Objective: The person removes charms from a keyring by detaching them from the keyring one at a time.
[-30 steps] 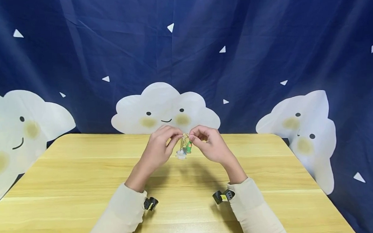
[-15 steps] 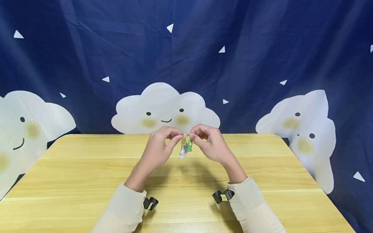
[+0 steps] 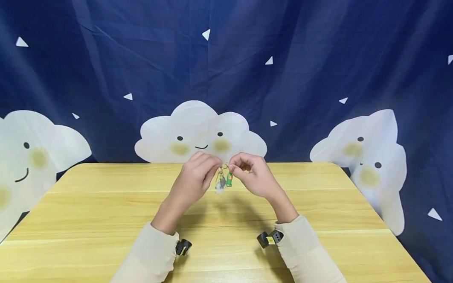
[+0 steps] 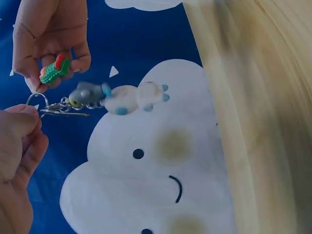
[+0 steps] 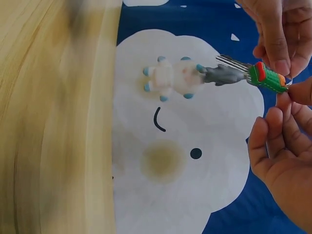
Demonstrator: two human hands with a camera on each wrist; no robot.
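Between my two hands, raised over the table, hangs a keychain with a silvery ring and small chains. My left hand pinches the ring from the left. My right hand pinches it from the right, its fingertips right at the top of a green charm with red and orange parts. Beside that charm dangle a grey shark-like charm and a white figure with blue paws, slightly blurred. Thin metal pieces also hang there. Fingertips partly hide the ring in the head view.
A light wood table extends below both forearms, its far edge just beyond the hands. Behind it hangs a dark blue curtain with white smiling clouds. Black wrist devices sit at the left cuff and right cuff.
Both hands stay almost in place, with small finger shifts. The left thumb has drawn closer to its fingers. The hanging charms have swung and turned, and more of the ring shows between the fingertips.
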